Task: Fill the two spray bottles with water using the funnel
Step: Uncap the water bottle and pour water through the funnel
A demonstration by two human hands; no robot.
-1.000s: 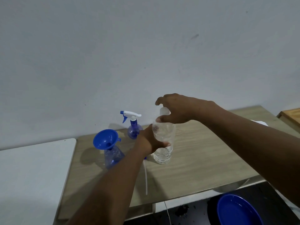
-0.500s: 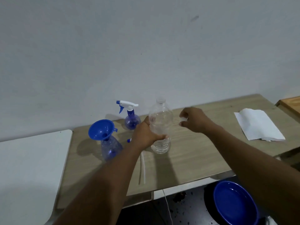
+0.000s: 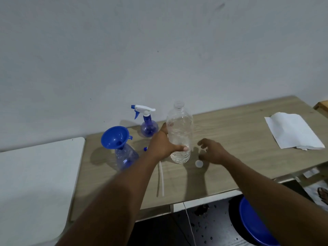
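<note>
Left hand: I see my left hand (image 3: pixel 164 144) wrapped around the lower half of the clear water bottle (image 3: pixel 179 132), thumb pressed across its near side, fingers hidden behind it.
Right hand: my right hand (image 3: pixel 212 151) hovers just right of the bottle, fingers spread and loosely curled, holding nothing.
Water bottle: it stands upright on the wooden table (image 3: pixel 239 139), neck uncapped, with water showing in its lower part.
Cap: a small white cap (image 3: pixel 199 163) lies on the table just near of my right hand, beside the bottle's base.
Funnel: the blue funnel (image 3: pixel 115 137) sits in the neck of the near spray bottle (image 3: pixel 126 158), which is at the left of the table with no spray head on.
Second spray bottle: the far spray bottle (image 3: pixel 149 127) stands by the wall, its white and blue trigger head (image 3: pixel 142 110) fitted.
Tube: a white dip tube (image 3: pixel 161 180) lies on the table under my left forearm; its head is mostly hidden.
Other: a white paper towel (image 3: pixel 292 132) lies at the far right; a blue bowl (image 3: pixel 252 222) sits below the table's near edge.
</note>
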